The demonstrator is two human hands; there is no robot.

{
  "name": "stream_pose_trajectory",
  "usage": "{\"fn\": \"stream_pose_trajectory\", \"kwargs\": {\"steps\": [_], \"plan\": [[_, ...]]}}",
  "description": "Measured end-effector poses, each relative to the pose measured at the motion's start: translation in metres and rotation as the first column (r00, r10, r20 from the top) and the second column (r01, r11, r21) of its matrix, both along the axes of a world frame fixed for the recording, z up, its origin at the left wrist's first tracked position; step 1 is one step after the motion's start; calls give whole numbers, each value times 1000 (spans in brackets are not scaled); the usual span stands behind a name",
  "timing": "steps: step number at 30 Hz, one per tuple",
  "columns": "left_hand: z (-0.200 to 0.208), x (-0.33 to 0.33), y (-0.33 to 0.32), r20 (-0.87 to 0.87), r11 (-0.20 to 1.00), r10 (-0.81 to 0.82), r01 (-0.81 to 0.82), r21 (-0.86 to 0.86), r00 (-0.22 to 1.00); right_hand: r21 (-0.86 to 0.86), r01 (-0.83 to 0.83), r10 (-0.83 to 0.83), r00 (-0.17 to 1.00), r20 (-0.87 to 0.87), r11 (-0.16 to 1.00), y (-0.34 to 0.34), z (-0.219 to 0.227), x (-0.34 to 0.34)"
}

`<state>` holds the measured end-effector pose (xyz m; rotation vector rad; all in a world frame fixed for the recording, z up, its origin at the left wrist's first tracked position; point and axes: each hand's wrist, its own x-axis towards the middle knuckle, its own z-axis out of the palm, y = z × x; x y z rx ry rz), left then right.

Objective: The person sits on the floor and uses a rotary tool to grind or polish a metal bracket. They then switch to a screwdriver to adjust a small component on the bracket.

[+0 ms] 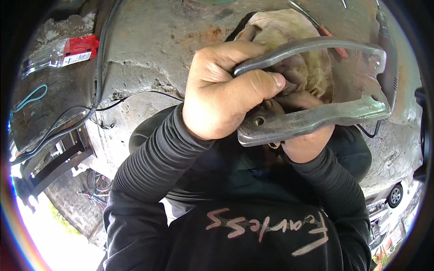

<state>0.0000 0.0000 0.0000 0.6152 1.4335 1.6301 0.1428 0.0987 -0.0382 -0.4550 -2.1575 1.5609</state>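
Looks like a workshop. Has a rust-stained grey surface [167, 40], a red-handled metal tool [323, 31] and a ribbed grey hose [99, 58].

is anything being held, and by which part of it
A U-shaped grey metal bracket: the left hand grips its upper bar near the free end; the right hand is behind the lower bar, its hold unclear.

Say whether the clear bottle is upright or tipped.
Tipped: the clear bottle lies on its side, its length showing from red label to clear end.
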Motion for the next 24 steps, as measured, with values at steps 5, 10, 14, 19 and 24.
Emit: {"fn": "stream_pose_trajectory", "kwargs": {"steps": [5, 10, 14, 19, 24], "plan": [[0, 1, 3, 65, 1000, -9, 8, 15, 998, -21, 19, -18, 1000, 13, 1000, -8, 9, 3], [1, 1, 4, 18, 1000, 23, -23, 6, 1000, -164, 4, 3, 999, 39, 986, -10, 9, 3], [1, 1, 4, 13, 999, 23, -24, 26, 1000, -165, -53, 68, 994, 86, 985, -4, 14, 5], [-4, 4, 6, -18, 993, 92, -90, 76, 996, -162, -21, 33, 997, 73, 987, -6, 9, 5], [-4, 8, 8, -13, 983, 156, -154, 97, 988, -106, 21, -13, 997, 71, 994, -10, 4, 4]]}}
